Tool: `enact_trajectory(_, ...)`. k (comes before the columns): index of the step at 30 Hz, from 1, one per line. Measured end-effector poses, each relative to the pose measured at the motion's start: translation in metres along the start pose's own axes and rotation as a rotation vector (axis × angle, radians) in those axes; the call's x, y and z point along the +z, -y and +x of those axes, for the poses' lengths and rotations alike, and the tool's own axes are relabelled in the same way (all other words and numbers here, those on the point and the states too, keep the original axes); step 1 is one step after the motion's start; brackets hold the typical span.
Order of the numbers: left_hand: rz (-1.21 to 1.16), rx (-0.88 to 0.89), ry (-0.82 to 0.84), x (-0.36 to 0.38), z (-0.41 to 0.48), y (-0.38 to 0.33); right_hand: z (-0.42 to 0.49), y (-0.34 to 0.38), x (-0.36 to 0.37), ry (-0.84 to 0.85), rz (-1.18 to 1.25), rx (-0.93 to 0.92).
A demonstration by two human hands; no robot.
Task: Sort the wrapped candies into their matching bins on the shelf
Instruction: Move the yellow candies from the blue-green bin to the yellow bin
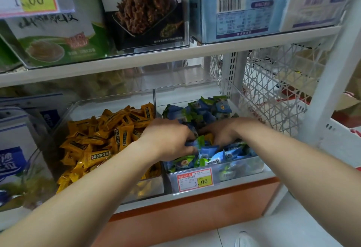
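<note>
Two clear bins stand side by side on the lower shelf. The left bin (82, 104) is piled with yellow-orange wrapped candies (101, 139). The right bin (242, 168) holds blue and green wrapped candies (205, 110). Both my hands are down in the right bin. My left hand (168, 139) has its fingers curled round blue-green candies at the bin's middle. My right hand (220, 131) digs into the pile beside it, fingers bent down among the wrappers. One yellow candy (208, 137) shows between my hands in the blue pile. My right fingertips are hidden.
A price tag (195, 178) marked 1.00 hangs on the right bin's front. The upper shelf (175, 57) carries boxed snacks in clear bins. A white lattice panel (273, 90) and a white post (332, 78) stand on the right. A blue-white carton (11, 149) sits far left.
</note>
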State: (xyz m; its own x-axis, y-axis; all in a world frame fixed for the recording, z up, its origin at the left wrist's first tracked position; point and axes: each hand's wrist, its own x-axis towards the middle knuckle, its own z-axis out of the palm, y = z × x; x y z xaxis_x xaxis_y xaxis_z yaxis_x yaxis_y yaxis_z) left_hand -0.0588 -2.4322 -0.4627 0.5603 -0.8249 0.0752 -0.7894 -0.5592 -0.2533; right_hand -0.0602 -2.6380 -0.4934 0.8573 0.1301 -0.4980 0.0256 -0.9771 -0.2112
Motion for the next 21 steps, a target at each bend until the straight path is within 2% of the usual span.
enact_trajectory(6,-0.015,-0.022,-0.032,0.001,-0.001,-0.001,-0.009,-0.009,-0.004,-0.343,0.25,-0.115)
enact_trajectory(10,-0.036,-0.034,-0.064,0.004,0.001,-0.002,-0.014,-0.013,-0.008,-0.455,0.411,-0.108)
enact_trajectory(13,-0.071,-0.036,-0.066,0.004,0.003,-0.001,-0.022,-0.013,-0.016,-0.551,0.645,-0.109)
enact_trajectory(16,-0.171,-0.102,-0.058,0.002,0.006,-0.001,-0.033,-0.012,-0.02,-0.564,0.888,-0.177)
enact_trajectory(19,-0.372,-0.256,-0.16,-0.003,0.014,0.0,-0.039,-0.006,-0.02,-0.517,1.146,-0.216)
enact_trajectory(21,-0.546,-0.299,-0.168,-0.007,0.018,-0.002,-0.042,-0.001,-0.021,-0.456,1.32,-0.24)
